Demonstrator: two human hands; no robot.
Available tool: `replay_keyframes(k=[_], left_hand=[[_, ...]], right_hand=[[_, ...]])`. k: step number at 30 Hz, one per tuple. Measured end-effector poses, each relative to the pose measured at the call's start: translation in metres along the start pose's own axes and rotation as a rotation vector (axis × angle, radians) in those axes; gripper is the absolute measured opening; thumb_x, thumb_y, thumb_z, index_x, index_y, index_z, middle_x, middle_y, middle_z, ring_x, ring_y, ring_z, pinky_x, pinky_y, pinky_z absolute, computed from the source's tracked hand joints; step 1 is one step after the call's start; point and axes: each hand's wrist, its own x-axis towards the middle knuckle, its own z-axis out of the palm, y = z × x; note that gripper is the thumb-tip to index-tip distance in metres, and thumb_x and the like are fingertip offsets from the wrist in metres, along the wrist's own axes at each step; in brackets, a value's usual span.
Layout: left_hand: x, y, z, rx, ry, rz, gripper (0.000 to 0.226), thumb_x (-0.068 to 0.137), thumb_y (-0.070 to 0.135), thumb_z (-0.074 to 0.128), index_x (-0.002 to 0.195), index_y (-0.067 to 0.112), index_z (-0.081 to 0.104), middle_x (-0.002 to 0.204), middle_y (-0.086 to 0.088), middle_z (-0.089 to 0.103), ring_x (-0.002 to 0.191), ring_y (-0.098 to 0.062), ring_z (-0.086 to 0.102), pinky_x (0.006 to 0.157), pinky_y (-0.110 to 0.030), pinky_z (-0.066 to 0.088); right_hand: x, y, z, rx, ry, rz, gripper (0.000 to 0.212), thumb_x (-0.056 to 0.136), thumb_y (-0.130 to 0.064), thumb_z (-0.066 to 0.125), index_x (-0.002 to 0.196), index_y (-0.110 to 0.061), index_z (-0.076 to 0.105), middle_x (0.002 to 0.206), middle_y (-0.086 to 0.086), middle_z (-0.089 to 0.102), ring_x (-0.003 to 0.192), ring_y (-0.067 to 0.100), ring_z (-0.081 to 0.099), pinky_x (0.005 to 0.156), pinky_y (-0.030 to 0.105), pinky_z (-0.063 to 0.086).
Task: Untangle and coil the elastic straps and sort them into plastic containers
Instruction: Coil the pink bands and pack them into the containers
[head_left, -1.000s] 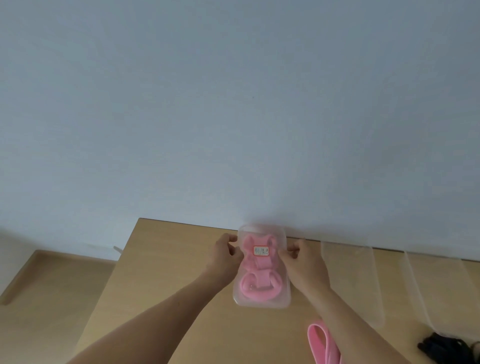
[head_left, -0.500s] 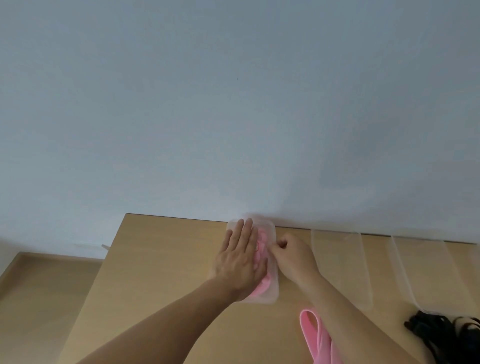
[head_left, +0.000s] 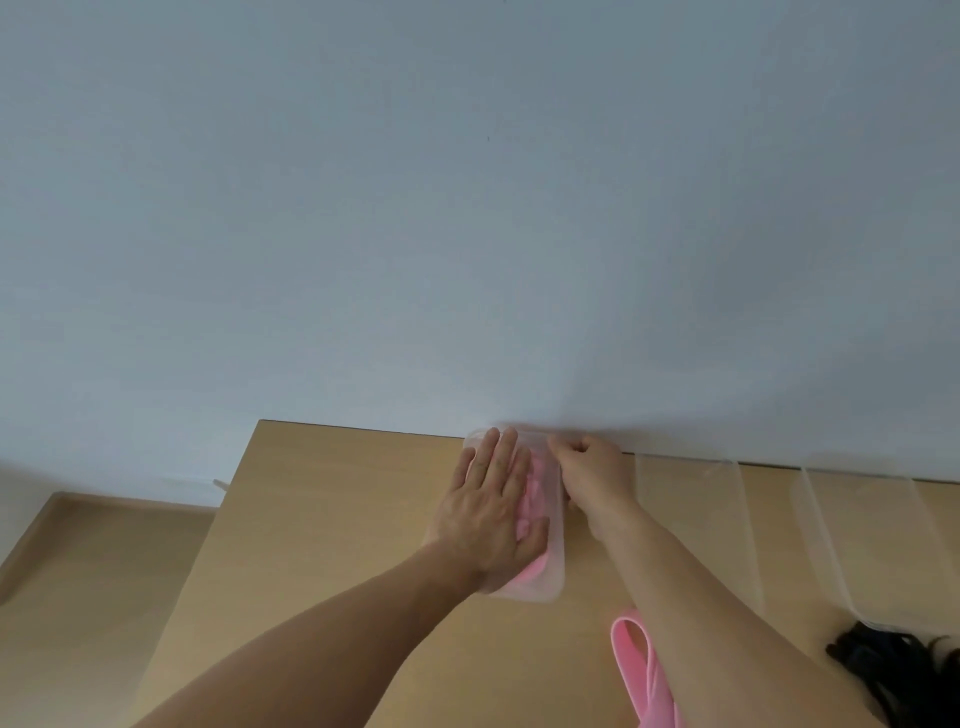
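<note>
As left hand (head_left: 488, 519) presses, right hand (head_left: 595, 475) pinches container (head_left: 555, 564).

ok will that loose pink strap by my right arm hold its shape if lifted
Probably not: the pink strap lies in a limp flat loop on the table, so it would likely droop. It looks thin, so it is probably light and unlikely to roll.

left hand (head_left: 488, 514): left the container's (head_left: 551, 574) 9 o'clock side, now lies flat on top, fingers straight, covering the label | right hand (head_left: 592, 475): slid from the 3 o'clock side to the 1 o'clock corner, fingers curled, pinching the rim
</note>
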Motion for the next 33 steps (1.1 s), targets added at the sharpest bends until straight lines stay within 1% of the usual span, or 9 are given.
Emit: replay_keyframes(k=[3, 6, 9, 12, 15, 19, 26, 29, 33], left_hand=[[0.001, 0.002, -0.002, -0.016, 0.020, -0.009, 0.081, 0.093, 0.063, 0.011, 0.156, 0.014, 0.001, 0.162, -0.005, -0.016, 0.146, -0.020, -0.029, 0.116, -0.037, -0.025], [0.002, 0.002, 0.000, -0.036, 0.030, -0.020, 0.081, 0.093, 0.064, 0.007, 0.156, 0.014, 0.003, 0.162, -0.005, -0.016, 0.146, -0.019, -0.029, 0.115, -0.036, -0.025], [0.004, 0.001, 0.000, -0.041, 0.040, -0.035, 0.079, 0.093, 0.061, 0.001, 0.156, 0.014, 0.003, 0.163, -0.006, -0.015, 0.148, -0.020, -0.025, 0.118, -0.038, -0.020], [0.004, 0.000, -0.004, -0.038, 0.041, -0.037, 0.078, 0.091, 0.053, -0.007, 0.157, 0.013, 0.005, 0.164, -0.008, -0.009, 0.150, -0.023, -0.019, 0.121, -0.040, -0.013], [0.005, 0.002, -0.007, -0.044, 0.040, -0.030, 0.077, 0.091, 0.047, -0.010, 0.157, 0.011, 0.008, 0.165, -0.009, -0.006, 0.151, -0.024, -0.016, 0.122, -0.040, -0.012], [0.007, 0.003, -0.007, -0.045, 0.049, -0.025, 0.078, 0.091, 0.046, -0.011, 0.157, 0.010, 0.009, 0.165, -0.010, -0.005, 0.151, -0.024, -0.014, 0.121, -0.038, -0.014], [0.006, 0.002, -0.008, -0.109, 0.071, -0.033, 0.077, 0.094, 0.050, 0.003, 0.155, 0.004, 0.013, 0.164, -0.017, -0.002, 0.151, -0.028, -0.012, 0.121, -0.037, -0.012], [0.005, 0.002, -0.007, -0.020, 0.036, -0.008, 0.077, 0.094, 0.048, 0.002, 0.155, 0.004, 0.015, 0.164, -0.019, -0.002, 0.151, -0.030, -0.013, 0.121, -0.038, -0.013], [0.005, 0.004, -0.008, 0.041, -0.001, -0.033, 0.077, 0.092, 0.049, -0.007, 0.155, 0.006, 0.001, 0.162, -0.018, -0.013, 0.146, -0.027, -0.025, 0.120, -0.039, -0.017]], right_hand=[[-0.017, 0.008, -0.001, 0.049, -0.011, 0.009, 0.024, 0.090, -0.034, 0.063, 0.074, -0.016, 0.064, 0.070, 0.000, 0.066, 0.066, 0.022, 0.060, 0.064, 0.039, 0.049], [-0.043, 0.035, -0.004, 0.031, 0.014, 0.008, 0.032, 0.089, -0.036, 0.065, 0.070, -0.010, 0.063, 0.066, 0.008, 0.066, 0.060, 0.023, 0.057, 0.061, 0.041, 0.049], [-0.050, 0.041, 0.000, -0.017, 0.036, -0.022, 0.039, 0.091, -0.038, 0.063, 0.064, -0.011, 0.058, 0.062, 0.006, 0.062, 0.060, 0.020, 0.054, 0.058, 0.037, 0.045], [-0.052, 0.030, -0.003, -0.051, 0.016, -0.051, 0.032, 0.092, -0.033, 0.062, 0.068, -0.012, 0.060, 0.064, 0.002, 0.061, 0.060, 0.019, 0.053, 0.057, 0.032, 0.041], [-0.074, 0.046, -0.009, 0.048, -0.062, -0.047, 0.022, 0.091, -0.030, 0.066, 0.077, -0.013, 0.064, 0.057, -0.001, 0.062, 0.047, 0.015, 0.052, 0.048, 0.027, 0.039], [-0.095, 0.062, -0.009, 0.153, -0.044, -0.020, 0.028, 0.090, -0.026, 0.067, 0.069, -0.009, 0.059, 0.044, 0.004, 0.055, 0.032, 0.016, 0.043, 0.037, 0.023, 0.033], [-0.109, 0.075, -0.006, 0.221, -0.148, -0.017, 0.011, 0.090, -0.013, 0.065, 0.092, -0.007, 0.057, 0.058, 0.001, 0.061, 0.044, 0.016, 0.053, 0.040, 0.029, 0.040], [-0.107, 0.078, -0.007, 0.214, -0.153, -0.019, 0.011, 0.090, -0.011, 0.065, 0.089, -0.006, 0.056, 0.056, 0.001, 0.061, 0.046, 0.017, 0.052, 0.041, 0.030, 0.039], [-0.106, 0.073, -0.009, 0.185, -0.169, -0.036, 0.010, 0.091, -0.012, 0.063, 0.088, -0.006, 0.056, 0.056, 0.001, 0.061, 0.044, 0.014, 0.051, 0.042, 0.029, 0.040]])
